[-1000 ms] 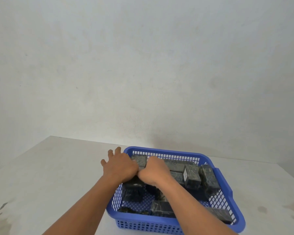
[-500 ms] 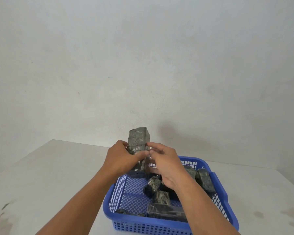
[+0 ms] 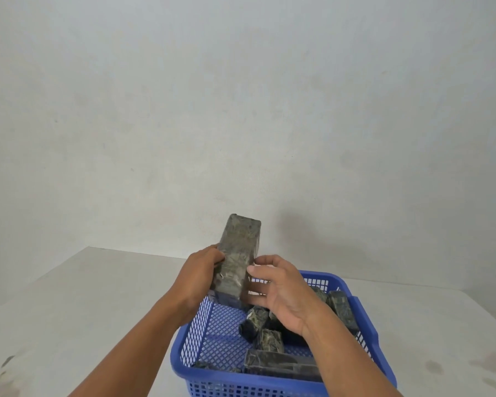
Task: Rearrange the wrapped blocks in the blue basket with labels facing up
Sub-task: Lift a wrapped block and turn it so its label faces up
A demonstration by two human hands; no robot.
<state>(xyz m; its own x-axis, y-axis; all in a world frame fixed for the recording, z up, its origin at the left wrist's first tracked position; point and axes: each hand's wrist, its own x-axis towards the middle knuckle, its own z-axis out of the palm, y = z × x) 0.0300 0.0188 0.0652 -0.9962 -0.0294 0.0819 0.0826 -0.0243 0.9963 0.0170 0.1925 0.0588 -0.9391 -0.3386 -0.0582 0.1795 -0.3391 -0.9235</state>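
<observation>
Reaching forward with both bare arms, I have the blue basket point(image 3: 241, 381) nearest me on the pale counter point(image 3: 69, 310), with bare mesh floor showing in its left half. A long wrapped block point(image 3: 281, 364) lies along the front wall. Several more blocks point(image 3: 269, 339) sit jumbled and tilted toward the right side. I cannot make out labels on any of them.

Above the basket's far left corner I hold one block point(image 3: 238, 262) upright, clear of the others. My left hand point(image 3: 198, 270) wraps around its left side, fingers hidden behind it. My right hand point(image 3: 281, 293) pinches its right edge between thumb and fingers. The face turned toward me is mottled grey-green, with no label I can see.

The wrapping looks glossy, so I judge the block could slip as I turn it, drop onto the pile and knock other blocks over. If the label is hard to spot, I could also set it down wrong face up.

Beyond the counter's far edge is a plain white wall point(image 3: 241, 110).
</observation>
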